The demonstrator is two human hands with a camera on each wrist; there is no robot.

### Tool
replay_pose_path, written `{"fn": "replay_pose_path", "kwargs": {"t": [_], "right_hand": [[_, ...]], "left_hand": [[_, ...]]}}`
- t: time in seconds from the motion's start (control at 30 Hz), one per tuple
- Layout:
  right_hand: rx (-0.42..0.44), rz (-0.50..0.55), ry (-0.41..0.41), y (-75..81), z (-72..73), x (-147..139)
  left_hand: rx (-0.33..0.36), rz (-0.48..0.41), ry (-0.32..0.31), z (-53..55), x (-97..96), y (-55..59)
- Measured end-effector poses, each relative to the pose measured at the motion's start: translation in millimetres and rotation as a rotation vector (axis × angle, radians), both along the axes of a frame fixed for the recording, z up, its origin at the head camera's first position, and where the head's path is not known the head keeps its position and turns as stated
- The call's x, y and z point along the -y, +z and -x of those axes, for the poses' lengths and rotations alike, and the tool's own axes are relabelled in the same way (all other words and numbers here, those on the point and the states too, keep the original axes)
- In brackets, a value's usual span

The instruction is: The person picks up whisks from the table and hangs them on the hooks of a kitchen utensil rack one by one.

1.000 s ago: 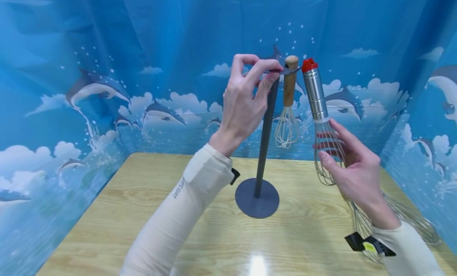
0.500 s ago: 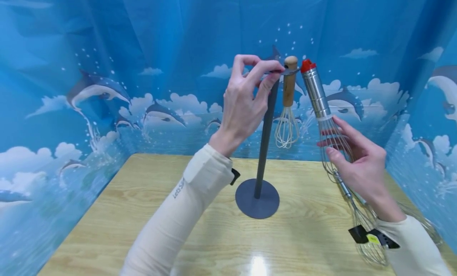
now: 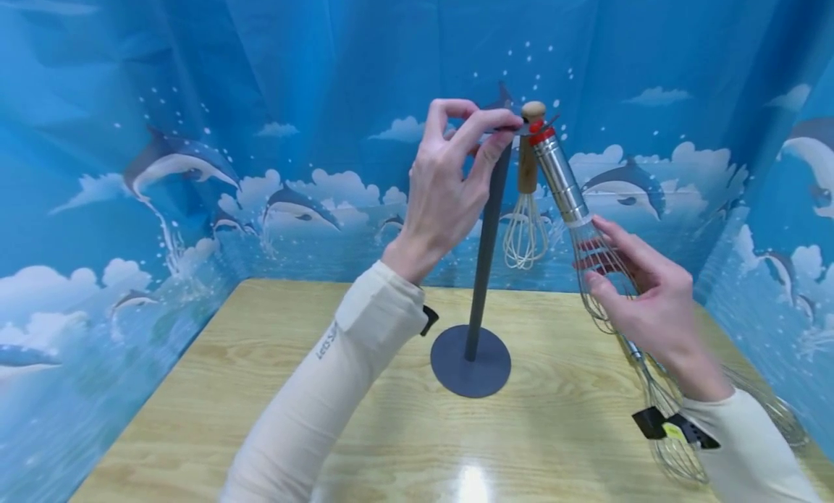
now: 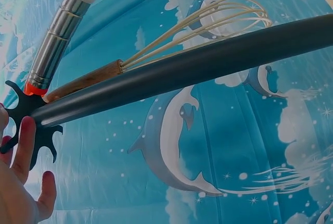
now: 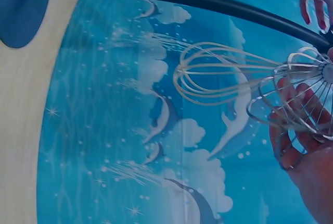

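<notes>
My left hand point(image 3: 449, 174) pinches the hooked top plate point(image 4: 42, 136) of a dark stand point(image 3: 483, 264), whose round base point(image 3: 470, 383) rests on the table. With my right hand point(image 3: 654, 300) I hold a steel-handled whisk point(image 3: 562, 181) by its wires, tilted, its red end point(image 3: 542, 135) up at the plate's rim. A hook tip shows just beyond that red end in the head view. Beside it a smaller whisk with a wooden handle point(image 3: 528, 166) hangs from the plate. The right wrist view has the steel whisk's wires point(image 5: 307, 96) across my fingers.
More wire whisks point(image 3: 671, 409) lie on the wooden table point(image 3: 313, 322) at the right, partly hidden under my right forearm. A blue curtain point(image 3: 345, 69) with dolphins closes off the back and both sides.
My right hand has brought the steel whisk's red end left and slightly down, overlapping the hook, and the whisk leans more. My left hand stays at the plate.
</notes>
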State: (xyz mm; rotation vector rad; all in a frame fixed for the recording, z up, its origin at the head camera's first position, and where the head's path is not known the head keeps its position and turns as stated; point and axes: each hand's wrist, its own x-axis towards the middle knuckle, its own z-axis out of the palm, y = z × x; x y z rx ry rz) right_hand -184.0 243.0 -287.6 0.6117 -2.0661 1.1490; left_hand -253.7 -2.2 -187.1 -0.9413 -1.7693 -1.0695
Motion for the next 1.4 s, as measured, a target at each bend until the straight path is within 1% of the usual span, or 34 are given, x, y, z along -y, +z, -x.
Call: {"fn": "replay_pose_path", "kwargs": {"t": [0.2, 0.33, 0.43, 0.5, 0.57, 0.73, 0.87, 1.03, 1.17, 1.23, 1.3, 1.4], "right_hand": [[0.02, -0.013, -0.009, -8.8, 3.6, 10.1], [0.066, -0.02, -0.005, -11.9, 6.4, 15.2], [0.075, -0.033, -0.003, -13.8, 8.2, 16.8], [0.072, -0.039, 0.001, -15.0, 9.6, 17.1], [0.075, -0.047, 0.003, -16.1, 10.7, 17.5], [0.117, -0.057, 0.003, -18.4, 10.6, 19.7], [0.139, -0.059, -0.002, -21.2, 8.3, 18.9], [0.124, -0.055, -0.018, -22.9, 2.5, 10.9], [0.122, -0.045, -0.031, -26.1, -3.1, -2.9], [0.138, -0.057, -0.047, -28.9, -6.0, -12.1], [0.173, -0.085, -0.086, -32.3, -9.6, -21.8], [0.236, -0.166, -0.152, -38.0, -14.9, -37.7]], "left_hand": [[-0.031, 0.0, 0.013, 2.4, 1.5, 0.2], [-0.077, -0.003, 0.033, 7.8, 6.9, 0.6], [-0.096, 0.002, 0.047, 12.6, 11.2, 1.5], [-0.086, 0.005, 0.041, 15.3, 13.5, 1.7], [-0.064, 0.001, 0.017, 17.7, 14.9, 1.7], [-0.024, -0.017, -0.034, 21.8, 15.7, -0.7], [0.0, -0.017, -0.037, 23.2, 16.8, -2.9], [0.004, -0.017, -0.057, 27.0, 20.4, -4.8], [-0.007, -0.018, -0.074, 28.5, 22.1, -5.0], [-0.012, -0.018, -0.078, 28.6, 22.1, -4.4], [-0.016, -0.019, -0.079, 28.9, 21.6, -3.4], [-0.02, -0.023, -0.077, 28.9, 20.7, -1.6]]}}
